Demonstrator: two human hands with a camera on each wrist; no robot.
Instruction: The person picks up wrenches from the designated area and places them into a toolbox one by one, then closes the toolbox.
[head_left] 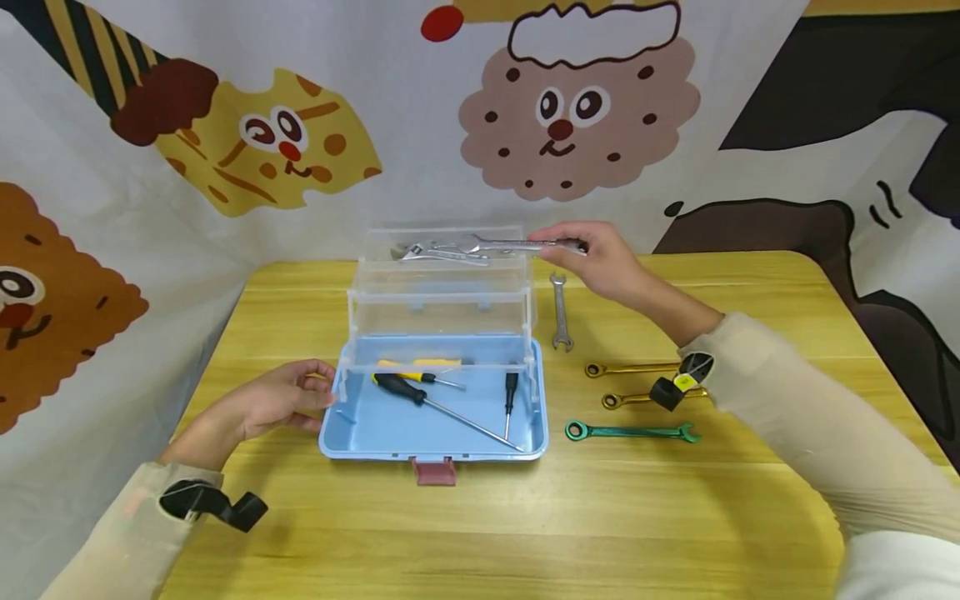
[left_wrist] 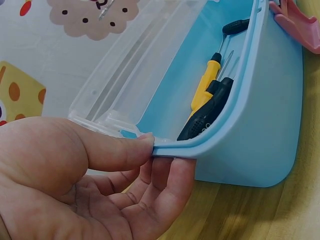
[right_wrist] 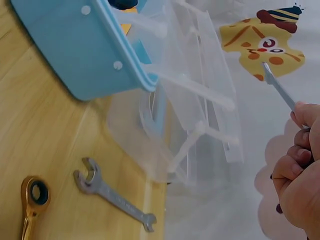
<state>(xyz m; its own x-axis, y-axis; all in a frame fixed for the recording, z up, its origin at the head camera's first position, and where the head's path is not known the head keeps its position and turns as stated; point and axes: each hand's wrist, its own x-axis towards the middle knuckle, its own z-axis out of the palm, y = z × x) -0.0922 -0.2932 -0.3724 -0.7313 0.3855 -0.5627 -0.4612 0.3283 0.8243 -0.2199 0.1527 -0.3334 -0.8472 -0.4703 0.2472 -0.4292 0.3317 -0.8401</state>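
The blue toolbox (head_left: 375, 433) is set nearer the left edge of the table (head_left: 525, 542) than its right; the box's left rim is pinched between thumb and fingers of the left hand (head_left: 281, 402). A silver wrench (head_left: 510, 245) is gripped by one end in the right hand (head_left: 600, 260), above the raised clear top tray (head_left: 378, 247), where an adjustable wrench (head_left: 457, 257) is laid. Lowering seems called for: the silver wrench is best aligned lengthwise with the tray and let go gently, the rim held firm, so nothing is jolted.

Free room before toolbox (head_left: 405, 432), wrenches (head_left: 633, 432) blocking its right
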